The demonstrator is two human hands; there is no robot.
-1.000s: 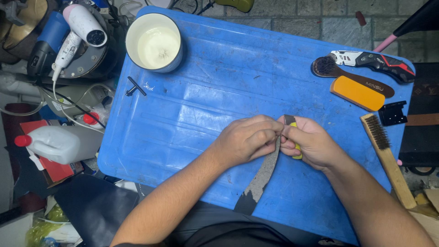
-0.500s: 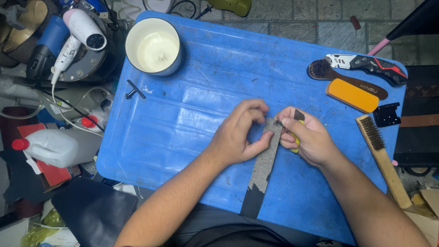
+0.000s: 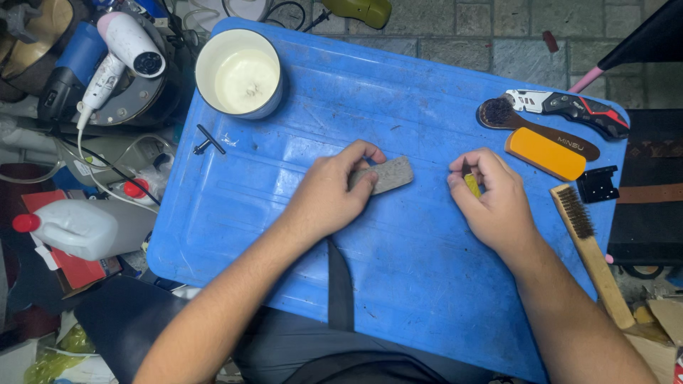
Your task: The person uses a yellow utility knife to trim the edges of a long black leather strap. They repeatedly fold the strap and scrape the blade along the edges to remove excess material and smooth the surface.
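My left hand (image 3: 331,195) rests on the blue plastic board (image 3: 398,92) and pinches the end of a grey leather strap (image 3: 388,174), whose rounded tip pokes out to the right of my fingers. The strap's dark length (image 3: 340,284) runs back under my wrist toward my lap. My right hand (image 3: 491,199) sits a short way to the right, apart from the strap, closed around a small yellow-handled tool (image 3: 471,183) with a dark tip.
A white tub of pale paste (image 3: 240,75) stands at the board's far left. At the right lie an orange block (image 3: 544,153), a dark brush (image 3: 530,124), a utility knife (image 3: 576,108), a black clip (image 3: 596,183) and a wire brush (image 3: 590,252). A hairdryer (image 3: 121,53) and white jug (image 3: 71,227) sit left.
My hands have drawn apart: the left hand shifted the strap end leftward and turned it flatter, while the right hand pulled away to the right with the small tool.
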